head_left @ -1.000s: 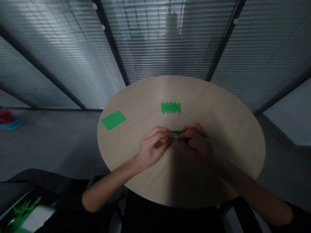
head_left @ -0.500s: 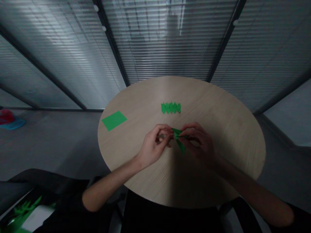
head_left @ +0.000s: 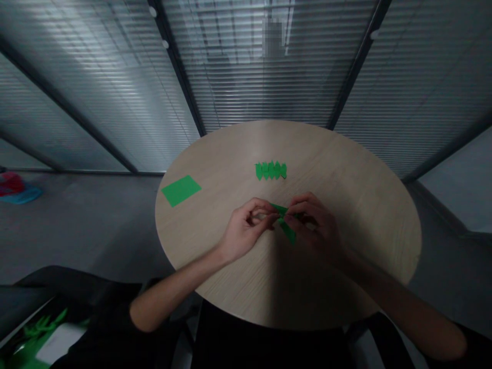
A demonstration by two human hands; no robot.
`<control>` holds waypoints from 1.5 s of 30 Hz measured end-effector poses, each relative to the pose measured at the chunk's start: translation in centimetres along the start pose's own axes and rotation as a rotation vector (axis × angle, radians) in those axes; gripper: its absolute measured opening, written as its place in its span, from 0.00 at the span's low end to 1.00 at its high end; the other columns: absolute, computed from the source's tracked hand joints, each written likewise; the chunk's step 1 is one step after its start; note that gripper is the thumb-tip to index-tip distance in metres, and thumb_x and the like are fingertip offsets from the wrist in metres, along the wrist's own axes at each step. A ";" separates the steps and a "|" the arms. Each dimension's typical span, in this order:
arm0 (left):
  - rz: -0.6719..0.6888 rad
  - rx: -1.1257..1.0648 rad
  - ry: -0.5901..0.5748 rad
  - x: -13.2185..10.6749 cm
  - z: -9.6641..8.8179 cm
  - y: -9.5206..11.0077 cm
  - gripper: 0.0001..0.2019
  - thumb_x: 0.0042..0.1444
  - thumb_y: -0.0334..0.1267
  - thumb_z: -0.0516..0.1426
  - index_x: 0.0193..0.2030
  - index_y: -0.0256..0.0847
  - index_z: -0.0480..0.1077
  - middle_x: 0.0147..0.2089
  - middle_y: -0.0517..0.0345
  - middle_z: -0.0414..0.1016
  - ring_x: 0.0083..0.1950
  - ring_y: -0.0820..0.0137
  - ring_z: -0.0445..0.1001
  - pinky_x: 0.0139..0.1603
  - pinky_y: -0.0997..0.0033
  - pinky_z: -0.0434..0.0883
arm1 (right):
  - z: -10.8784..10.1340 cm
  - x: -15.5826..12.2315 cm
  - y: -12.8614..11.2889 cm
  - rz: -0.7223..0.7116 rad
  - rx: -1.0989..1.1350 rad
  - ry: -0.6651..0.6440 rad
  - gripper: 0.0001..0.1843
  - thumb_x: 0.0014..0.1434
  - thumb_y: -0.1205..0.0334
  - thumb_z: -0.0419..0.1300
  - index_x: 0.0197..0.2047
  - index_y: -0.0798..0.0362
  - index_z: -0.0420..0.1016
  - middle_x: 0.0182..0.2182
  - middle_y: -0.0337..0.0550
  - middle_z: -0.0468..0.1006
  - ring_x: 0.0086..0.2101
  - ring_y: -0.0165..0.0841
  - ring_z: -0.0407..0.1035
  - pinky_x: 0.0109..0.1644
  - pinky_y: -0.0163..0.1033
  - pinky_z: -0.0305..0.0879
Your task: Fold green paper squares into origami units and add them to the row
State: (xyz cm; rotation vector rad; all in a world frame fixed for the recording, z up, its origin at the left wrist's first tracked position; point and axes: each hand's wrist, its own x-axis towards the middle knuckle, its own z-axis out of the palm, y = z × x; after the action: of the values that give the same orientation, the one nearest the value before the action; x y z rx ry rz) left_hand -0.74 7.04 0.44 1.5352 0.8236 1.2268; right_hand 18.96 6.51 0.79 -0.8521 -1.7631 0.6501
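Paper (head_left: 288, 232), folded, clamped in fingers (head_left: 258, 202) of left hand (head_left: 243, 230) and right hand (head_left: 322, 229), well inside table rim (head_left: 417, 233).

The round, light brown table (head_left: 357, 179) has a wood look. Past its far edge stand big windows with thin blinds (head_left: 238, 97). Dark posts (head_left: 177, 69) run up between them, with small pale round bits (head_left: 152, 11) on them. The grey floor (head_left: 103, 220) goes around the table. Far left of the table, a red thing (head_left: 11, 184) sits by a blue thing (head_left: 26, 195). Nearer, low and left of the table, is a flat white thing (head_left: 59, 343).
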 end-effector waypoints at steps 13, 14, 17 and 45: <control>-0.015 0.010 -0.003 -0.2 0.0 0.2 0.06 0.62 0.38 0.63 0.41 0.37 0.75 0.33 0.55 0.80 0.29 0.72 0.80 0.30 0.75 0.81 | 0.1 0.2 -0.3 0.019 -0.019 -0.050 0.05 0.62 0.63 0.65 0.34 0.53 0.75 0.37 0.38 0.69 0.23 0.21 0.59 0.24 0.31 0.58; -0.012 0.018 -0.006 -0.3 0.0 0.2 0.06 0.62 0.37 0.63 0.41 0.37 0.75 0.33 0.55 0.80 0.29 0.72 0.79 0.30 0.75 0.81 | 0.1 0.2 -0.3 0.019 -0.018 -0.051 0.05 0.62 0.64 0.64 0.34 0.53 0.75 0.36 0.38 0.69 0.23 0.21 0.58 0.24 0.31 0.57; 0.000 0.027 -0.020 -0.3 0.0 0.4 0.06 0.62 0.37 0.62 0.42 0.37 0.76 0.33 0.55 0.81 0.30 0.73 0.80 0.31 0.75 0.82 | 0.0 0.2 -0.4 0.027 -0.019 -0.047 0.06 0.62 0.64 0.64 0.33 0.53 0.74 0.35 0.38 0.69 0.23 0.21 0.58 0.23 0.31 0.56; 0.032 0.075 0.003 -0.6 0.0 1.0 0.05 0.59 0.34 0.63 0.41 0.35 0.78 0.34 0.53 0.83 0.30 0.73 0.82 0.31 0.80 0.81 | 0.2 -0.1 -0.3 -0.142 -0.139 -0.002 0.03 0.61 0.68 0.65 0.36 0.53 0.75 0.37 0.41 0.70 0.27 0.24 0.64 0.26 0.32 0.63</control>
State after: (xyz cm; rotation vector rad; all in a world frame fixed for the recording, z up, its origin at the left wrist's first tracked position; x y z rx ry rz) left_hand -0.99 6.15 1.18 1.6127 0.8582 1.2337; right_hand 18.72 6.20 0.93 -0.8112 -1.8676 0.4400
